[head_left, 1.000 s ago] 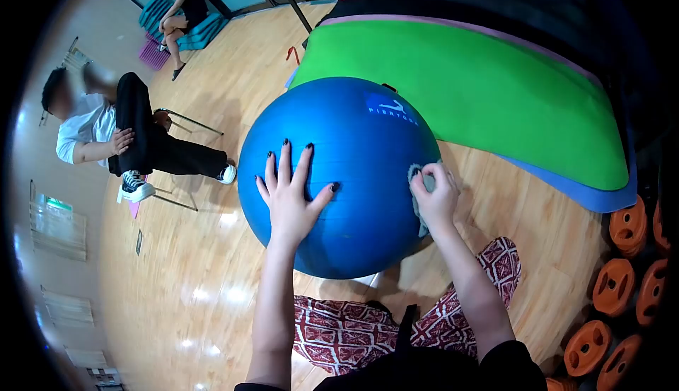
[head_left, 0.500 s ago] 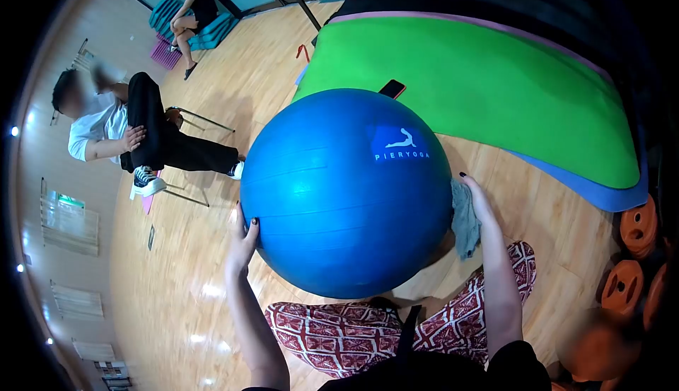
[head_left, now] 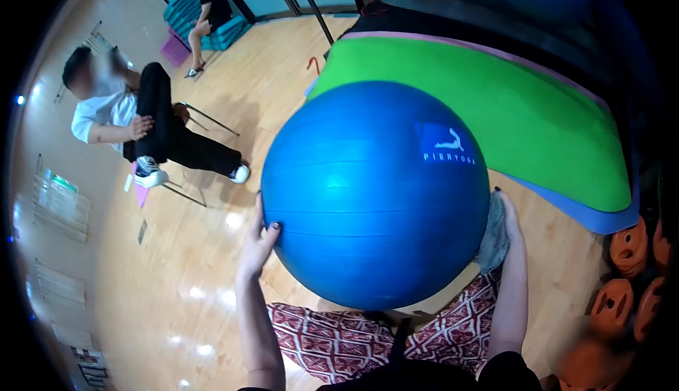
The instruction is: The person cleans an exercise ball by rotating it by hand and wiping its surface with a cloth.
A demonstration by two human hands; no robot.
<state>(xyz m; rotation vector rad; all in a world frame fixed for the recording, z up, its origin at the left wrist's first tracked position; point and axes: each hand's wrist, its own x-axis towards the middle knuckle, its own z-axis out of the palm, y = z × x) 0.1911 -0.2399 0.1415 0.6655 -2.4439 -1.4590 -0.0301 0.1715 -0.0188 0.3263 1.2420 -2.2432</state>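
Observation:
A large blue exercise ball (head_left: 368, 200) with a white logo at its upper right is between my two hands, above my patterned trousers. My left hand (head_left: 258, 244) presses against the ball's left side, thumb on its surface and the other fingers partly hidden behind it. On the right side, my right hand (head_left: 511, 218) holds a grey-green cloth (head_left: 494, 239) against the ball. Its fingers are mostly hidden by the cloth and the ball.
A green mat (head_left: 566, 143) lies over a blue one behind the ball. Orange weight plates (head_left: 628, 246) are at the right. One person (head_left: 106, 119) sits on a chair at the left; another person (head_left: 214, 8) sits on stacked teal blocks (head_left: 180, 20) farther back.
My left hand has gone from lying spread on top of the ball to its left side. The ball has turned, bringing its logo into fuller view, and appears larger. The cloth stays with my right hand.

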